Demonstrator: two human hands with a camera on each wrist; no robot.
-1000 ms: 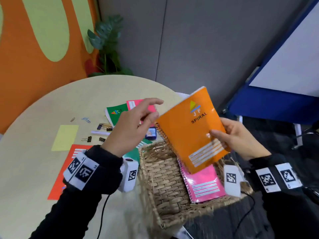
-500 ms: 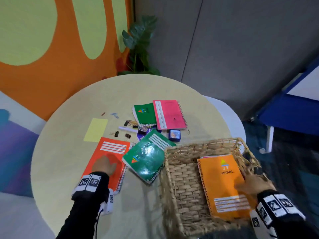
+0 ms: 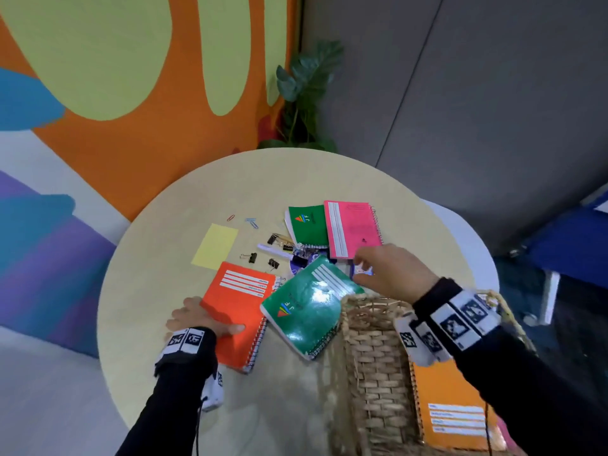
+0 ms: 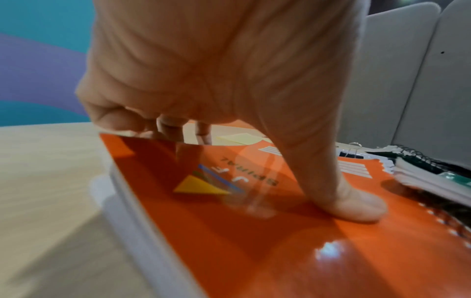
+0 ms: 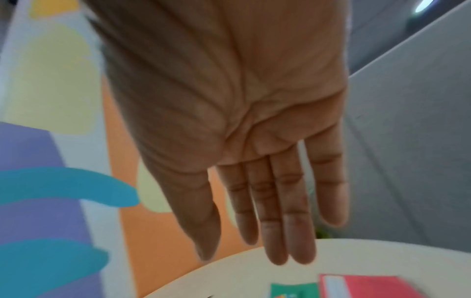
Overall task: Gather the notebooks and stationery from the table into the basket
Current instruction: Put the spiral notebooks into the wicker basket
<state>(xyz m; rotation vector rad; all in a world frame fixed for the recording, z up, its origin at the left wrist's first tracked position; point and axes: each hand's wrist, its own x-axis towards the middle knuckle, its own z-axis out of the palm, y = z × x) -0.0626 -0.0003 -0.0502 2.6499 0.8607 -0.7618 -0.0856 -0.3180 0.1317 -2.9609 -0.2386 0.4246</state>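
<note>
My left hand [image 3: 192,319] grips the near-left edge of a red-orange spiral notebook [image 3: 237,311] on the table. In the left wrist view the thumb [image 4: 351,205] presses its cover [image 4: 280,252], the fingers curl under the edge, and that edge is raised off the table. My right hand [image 3: 378,268] hovers empty over a small blue item [image 3: 362,273] beyond the wicker basket [image 3: 371,357], its fingers [image 5: 280,221] straight. An orange notebook [image 3: 450,406] lies in the basket. A large green notebook [image 3: 306,307] lies against the basket's far rim.
Further back lie a small green notebook [image 3: 307,225], a pink notebook [image 3: 352,228], a yellow sticky note [image 3: 215,245], a white pen [image 3: 273,250], binder clips [image 3: 251,257] and paper clips [image 3: 251,222]. The basket sits at the round table's [image 3: 148,291] near right edge.
The orange notebook went from both hands into the basket. My right hand has left it and reached forward over the table. My left hand now grips the red-orange notebook's edge.
</note>
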